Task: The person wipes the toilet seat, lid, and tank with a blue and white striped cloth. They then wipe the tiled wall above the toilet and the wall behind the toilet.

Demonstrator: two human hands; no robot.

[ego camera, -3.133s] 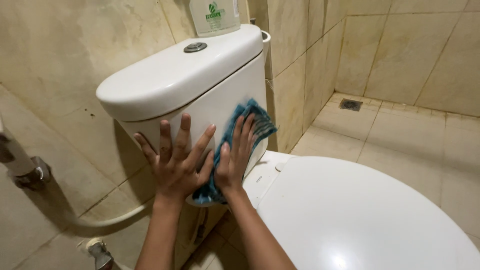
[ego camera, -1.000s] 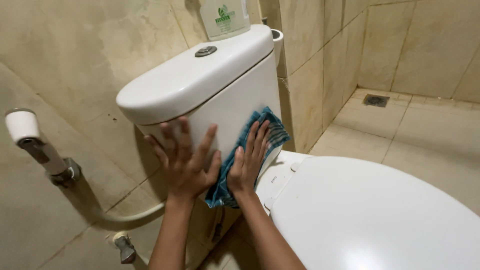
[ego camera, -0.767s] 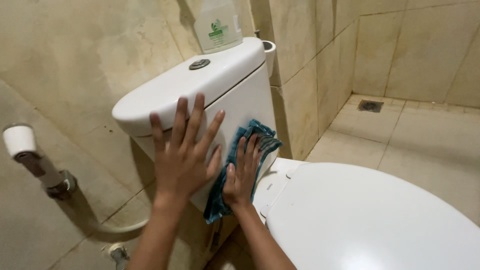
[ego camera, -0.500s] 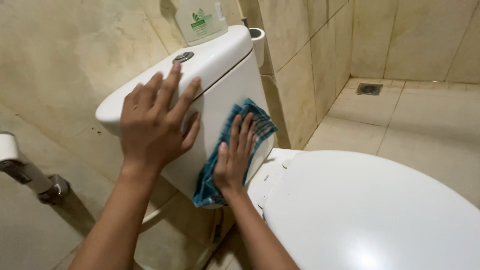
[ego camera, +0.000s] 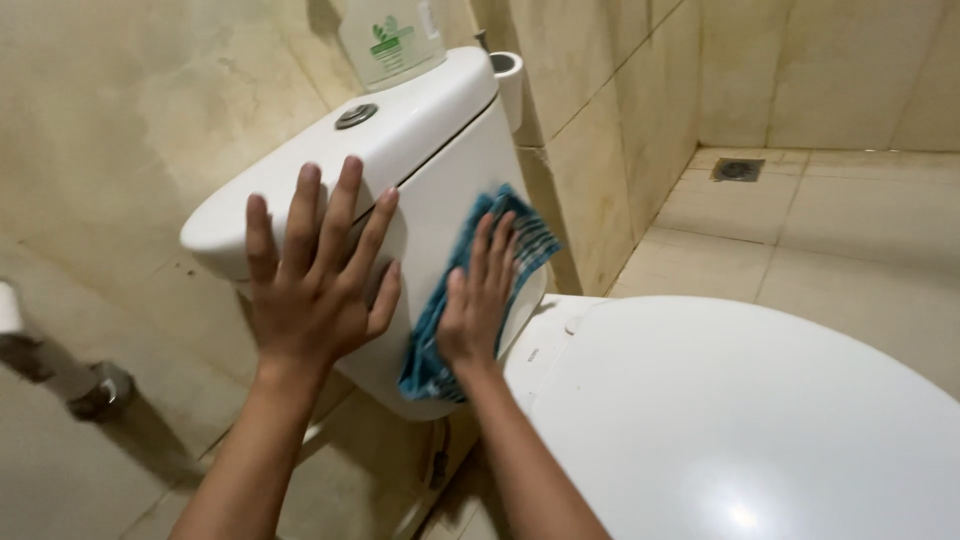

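Head view, bathroom corner. R. hand (ego camera: 478, 305) is pressed flat, fingers spread and extended, on a blue-teal cloth (ego camera: 445, 330); nothing is clamped, the cloth is pinned by palm and fingers against the front wall of the cistern (ego camera: 455, 185). The cloth is seen bunched and striped, soft woven fabric, its lower end hanging below the wrist, its upper corner showing beyond the fingertips. L. hand (ego camera: 315, 285) is held open, fingers splayed, nothing grasped; it is laid over the cistern's front-left edge, though contact vs. hovering cannot be told.

Cistern: white glazed ceramic, smooth, rounded corners, w/ a lid carrying a round metal flush button (ego camera: 356, 116). A clear plastic bottle (ego camera: 392, 40) w/ green label is stood on the lid at the back. A white paper roll (ego camera: 508, 85) is seen just beside the cistern's far corner, by the wall.

Closed toilet lid (ego camera: 740, 420): white, glossy, oval, just beside the r. forearm, filling the lower right. Walls and floor are faced w/ beige tiles, mottled and stained. A square floor drain (ego camera: 738, 169) is set well apart, far right. A metal wall fitting (ego camera: 100, 390) is seen lower left, blurred.
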